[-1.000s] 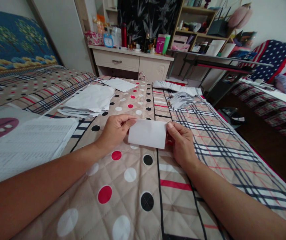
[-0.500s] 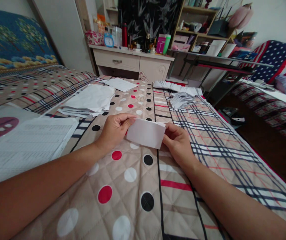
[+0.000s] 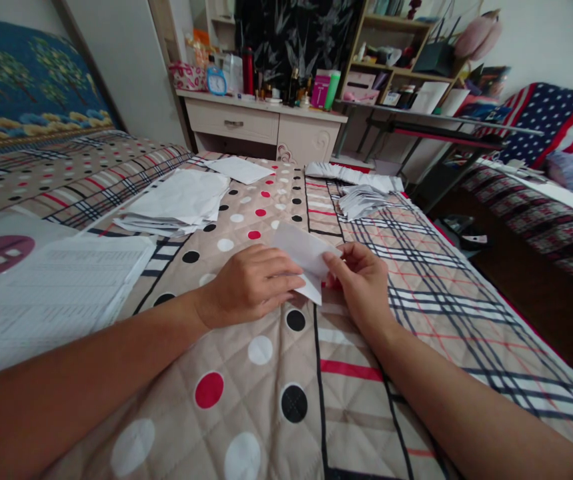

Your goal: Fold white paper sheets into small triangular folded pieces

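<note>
A small folded sheet of white paper (image 3: pixel 299 248) is held above the bed, its two layers spread apart along the lower side. My right hand (image 3: pixel 363 277) pinches its right end between thumb and fingers. At the lower left, the fingers of my left hand (image 3: pixel 253 283) lie together over the lower layer; the left thumb is hidden. Beyond my left hand lies a pile of white sheets (image 3: pixel 176 197), with a single white sheet (image 3: pixel 241 169) farther back. A stack of folded papers (image 3: pixel 361 201) lies beyond my right hand.
A quilted bedspread (image 3: pixel 246 427) with dots and plaid lies under everything. Printed pages (image 3: pixel 66 287) lie at the left. Behind the papers is a long folded paper strip (image 3: pixel 351 175). A dresser (image 3: pixel 236 123) stands past the bed's far edge.
My left hand has moved from the paper's upper left corner down to its lower edge. The paper's layers have come apart and its upper layer tilts back. My right hand keeps its end.
</note>
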`<state>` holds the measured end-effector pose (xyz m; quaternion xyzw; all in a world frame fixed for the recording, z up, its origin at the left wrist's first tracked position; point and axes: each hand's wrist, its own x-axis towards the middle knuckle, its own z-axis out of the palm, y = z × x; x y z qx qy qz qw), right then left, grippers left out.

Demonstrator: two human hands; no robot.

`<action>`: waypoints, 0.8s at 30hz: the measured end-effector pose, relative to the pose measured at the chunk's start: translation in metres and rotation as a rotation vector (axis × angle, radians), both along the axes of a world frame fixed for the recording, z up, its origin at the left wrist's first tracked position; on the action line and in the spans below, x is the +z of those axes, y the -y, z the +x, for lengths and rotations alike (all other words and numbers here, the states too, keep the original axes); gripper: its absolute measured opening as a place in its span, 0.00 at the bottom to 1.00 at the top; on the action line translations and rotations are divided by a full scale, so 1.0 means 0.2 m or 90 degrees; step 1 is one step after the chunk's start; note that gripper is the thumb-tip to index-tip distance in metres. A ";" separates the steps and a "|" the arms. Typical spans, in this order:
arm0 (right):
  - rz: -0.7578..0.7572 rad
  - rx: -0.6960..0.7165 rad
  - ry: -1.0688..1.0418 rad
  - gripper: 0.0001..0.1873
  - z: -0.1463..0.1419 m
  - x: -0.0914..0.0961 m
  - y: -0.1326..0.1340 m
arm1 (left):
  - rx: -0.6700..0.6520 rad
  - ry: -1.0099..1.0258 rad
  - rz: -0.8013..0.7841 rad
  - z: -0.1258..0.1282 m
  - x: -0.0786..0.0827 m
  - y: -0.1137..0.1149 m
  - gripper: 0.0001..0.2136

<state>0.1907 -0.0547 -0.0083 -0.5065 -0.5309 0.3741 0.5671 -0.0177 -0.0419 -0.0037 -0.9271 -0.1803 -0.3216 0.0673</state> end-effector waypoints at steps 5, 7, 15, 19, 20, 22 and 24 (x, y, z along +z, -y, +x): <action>-0.079 -0.010 -0.023 0.14 0.05 -0.02 -0.06 | 0.001 -0.053 -0.026 0.00 -0.03 -0.01 0.09; -0.058 -0.029 0.128 0.16 0.08 -0.03 -0.08 | -0.002 -0.056 -0.027 0.00 -0.04 -0.02 0.09; 0.170 -0.051 0.535 0.13 0.13 -0.02 -0.09 | -0.027 -0.057 -0.007 -0.05 -0.05 -0.05 0.15; 0.055 0.066 0.427 0.05 0.14 -0.05 -0.10 | -0.015 -0.043 -0.036 -0.07 -0.05 -0.06 0.14; 0.020 0.074 0.402 0.04 0.14 -0.05 -0.10 | -0.012 -0.044 -0.050 -0.07 -0.04 -0.06 0.14; -0.025 0.069 0.368 0.04 0.13 -0.06 -0.10 | -0.017 -0.052 -0.075 -0.06 -0.04 -0.05 0.14; -0.044 0.071 0.352 0.05 0.13 -0.05 -0.10 | -0.041 -0.067 -0.076 -0.05 -0.03 -0.04 0.13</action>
